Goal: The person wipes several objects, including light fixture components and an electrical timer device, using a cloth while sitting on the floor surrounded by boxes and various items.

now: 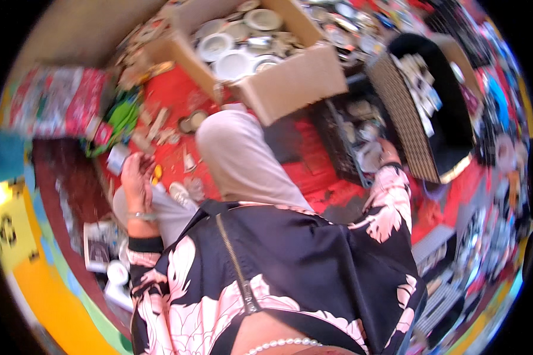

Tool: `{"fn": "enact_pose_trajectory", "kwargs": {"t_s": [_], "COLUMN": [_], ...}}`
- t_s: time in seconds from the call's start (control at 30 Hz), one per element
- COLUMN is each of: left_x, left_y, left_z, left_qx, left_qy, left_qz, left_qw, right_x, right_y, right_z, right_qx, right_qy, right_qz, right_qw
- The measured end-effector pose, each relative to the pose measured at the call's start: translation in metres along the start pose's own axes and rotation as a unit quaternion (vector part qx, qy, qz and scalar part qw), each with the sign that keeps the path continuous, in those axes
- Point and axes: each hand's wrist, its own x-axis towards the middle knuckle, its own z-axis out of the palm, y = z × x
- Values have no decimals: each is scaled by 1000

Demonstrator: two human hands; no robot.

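Left hand point(137, 171): here it is, low on the left, fingers curled inward, right at a pale, cup-like piece point(118, 158); gripping or merely touching, I cannot tell through the blur.
Right hand point(388, 154): across to the other side, down at the black crate point(336, 148), its fingers partly hidden; spread or closed, no way to tell.
Pale piece: just left of the left fingertips, over the littered ground.
Cloudy whitish piece point(370, 157): in the crate, right beside the right hand, outline smeared; held or not, unclear.
Cardboard box point(296, 83): flaps open beyond the knee, piled with white round pieces point(232, 64).
Woven basket point(400, 115): tilted, just right of the crate, dark inside, pale slim pieces point(421, 92) along it.
Red floor covering point(175, 89): and what a scatter, wood-coloured scraps point(157, 123) near the box, a small yellow item point(157, 172) beside the left hand.
Far left: a red-and-white bag point(59, 100), bulging, with a green bundle point(123, 112) next to it.
Wearer: black-and-pink floral jacket point(284, 242), pale trousers point(237, 151), one knee up between the hands.
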Motion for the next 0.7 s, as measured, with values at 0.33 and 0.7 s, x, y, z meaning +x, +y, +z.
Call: {"fn": "enact_pose_trajectory", "kwargs": {"t_s": [0.33,0.7], "left_x": [6,76], "left_y": [10,37], "left_z": [-34,-70], "left_qx": [-68,-148], "left_qy": [49,73], "left_qz": [34,77], "left_qw": [996,983], "right_x": [47,-283], "right_y": [-14,-233], "right_z": [5,286], "right_qx": [-207,-324], "right_qy": [-54,-204], "right_qz": [178,-347], "right_qw": [960,856]}}
